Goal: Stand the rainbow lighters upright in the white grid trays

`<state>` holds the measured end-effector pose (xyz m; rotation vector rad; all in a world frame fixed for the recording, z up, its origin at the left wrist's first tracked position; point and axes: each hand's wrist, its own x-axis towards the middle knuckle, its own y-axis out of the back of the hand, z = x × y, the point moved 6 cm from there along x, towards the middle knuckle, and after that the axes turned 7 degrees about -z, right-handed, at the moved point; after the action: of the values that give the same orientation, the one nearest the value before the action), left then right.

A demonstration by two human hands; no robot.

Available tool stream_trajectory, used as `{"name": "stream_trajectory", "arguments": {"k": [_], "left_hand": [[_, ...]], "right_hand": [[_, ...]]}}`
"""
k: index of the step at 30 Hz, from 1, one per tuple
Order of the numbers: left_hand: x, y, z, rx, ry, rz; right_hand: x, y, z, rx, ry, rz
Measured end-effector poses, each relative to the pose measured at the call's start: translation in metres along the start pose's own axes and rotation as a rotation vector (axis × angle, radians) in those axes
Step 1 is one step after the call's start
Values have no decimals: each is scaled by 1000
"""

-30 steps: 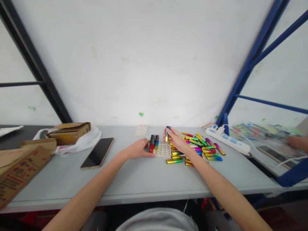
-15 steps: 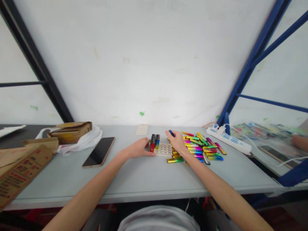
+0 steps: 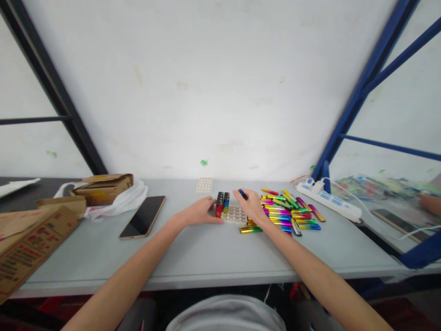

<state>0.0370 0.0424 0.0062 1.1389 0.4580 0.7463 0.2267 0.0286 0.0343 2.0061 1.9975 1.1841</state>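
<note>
Near pale tray [image 3: 237,214], right hand [image 3: 252,205] grips dark-blue lighter [image 3: 243,194]; left hand [image 3: 198,212] beside upright lighters [image 3: 219,207], hold unclear.

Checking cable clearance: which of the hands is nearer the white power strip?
Right. The right hand is left of the power strip, across the shiny pile; the left hand is farther left, beside the tray.

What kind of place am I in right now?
Probably a small workshop or shared workroom: many shiny, coloured lighters, as they appear, lie heaped beside a studded white tray, and beyond the blue metal frame, another person's hand shows at a neighbouring surface.
</note>
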Motion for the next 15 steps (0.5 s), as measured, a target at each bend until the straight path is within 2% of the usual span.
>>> {"name": "stream_trajectory", "arguments": {"k": [10,15], "left_hand": [[0,0,1,10,-1,-9],[0,-1,0,16,3,-13]], "right_hand": [[1,2,4,-63,-10,18],[1,4,-4,-106,109,-101]]}}
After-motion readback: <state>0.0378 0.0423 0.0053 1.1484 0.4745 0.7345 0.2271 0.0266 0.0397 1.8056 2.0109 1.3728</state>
